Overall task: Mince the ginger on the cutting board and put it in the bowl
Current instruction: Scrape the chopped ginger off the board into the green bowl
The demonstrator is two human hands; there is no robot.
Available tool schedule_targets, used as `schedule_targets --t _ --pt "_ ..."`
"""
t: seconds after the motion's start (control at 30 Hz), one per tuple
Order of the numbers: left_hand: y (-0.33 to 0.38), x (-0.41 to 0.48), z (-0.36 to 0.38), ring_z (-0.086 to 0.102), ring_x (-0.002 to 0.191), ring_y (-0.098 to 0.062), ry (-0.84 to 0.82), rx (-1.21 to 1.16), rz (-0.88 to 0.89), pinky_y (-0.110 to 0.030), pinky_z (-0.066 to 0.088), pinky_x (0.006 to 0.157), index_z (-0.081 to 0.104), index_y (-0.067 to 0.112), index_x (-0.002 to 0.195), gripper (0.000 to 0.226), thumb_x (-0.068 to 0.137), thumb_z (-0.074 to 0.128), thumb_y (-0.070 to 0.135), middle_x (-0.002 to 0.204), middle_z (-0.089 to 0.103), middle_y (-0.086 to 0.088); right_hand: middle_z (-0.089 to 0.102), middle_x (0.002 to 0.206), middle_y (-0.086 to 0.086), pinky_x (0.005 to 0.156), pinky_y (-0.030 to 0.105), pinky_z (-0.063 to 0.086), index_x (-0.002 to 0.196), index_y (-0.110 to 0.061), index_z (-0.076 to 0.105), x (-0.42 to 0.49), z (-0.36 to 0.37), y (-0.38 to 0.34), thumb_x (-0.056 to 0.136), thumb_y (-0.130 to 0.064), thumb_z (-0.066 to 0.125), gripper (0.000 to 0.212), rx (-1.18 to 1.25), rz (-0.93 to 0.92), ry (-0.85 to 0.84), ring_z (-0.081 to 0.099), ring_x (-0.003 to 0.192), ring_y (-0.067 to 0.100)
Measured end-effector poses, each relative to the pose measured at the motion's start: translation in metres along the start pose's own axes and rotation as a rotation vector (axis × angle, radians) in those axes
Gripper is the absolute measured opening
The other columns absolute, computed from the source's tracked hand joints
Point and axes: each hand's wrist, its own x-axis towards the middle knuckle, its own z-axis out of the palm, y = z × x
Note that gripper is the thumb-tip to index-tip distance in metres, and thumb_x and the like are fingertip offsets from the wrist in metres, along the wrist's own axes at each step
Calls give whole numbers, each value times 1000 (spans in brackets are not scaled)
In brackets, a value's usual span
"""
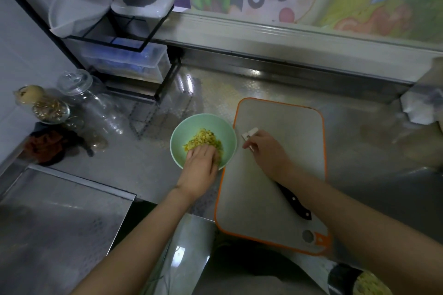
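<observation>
The shiny metal surface [263,84] holds everything. On it lies a big grey cutting board [282,122] with an orange edge. Just beside the board, on its left, sits a green bowl [182,132]. The left hand [201,163] reaches into the bowl, its grip apart, with the fingers lying flat on the food. The right hand [268,153] is over the board with bent fingers; I cannot tell if its grip is holding anything. A knife [296,205] with a black handle lies on the board, partly under that arm. The yellow ginger [203,137], chopped small, is in the bowl. A tiny white thing [250,132] shows at the right fingertips
</observation>
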Motion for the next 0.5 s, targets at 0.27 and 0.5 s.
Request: schedule_targets --t 0.27,0.5 --pt "18 -2 7 53 91 -27 -15 24 0 -33 25 82 59 12 95 37 84 27 29 91 59 -6 42 126 10 90 34 43 123 -10 43 -75 4 51 94 -28 51 35 -240 406 -186 46 112 27" --pt "20 -2 15 54 89 -26 -1 97 -8 -34 25 81 61 14 92 38 88 27 31 89 59 -5 46 117 10 71 26 36 97 -15 39 -97 17 54 96 -21 49 12 -156 443 -184 50 97 25"
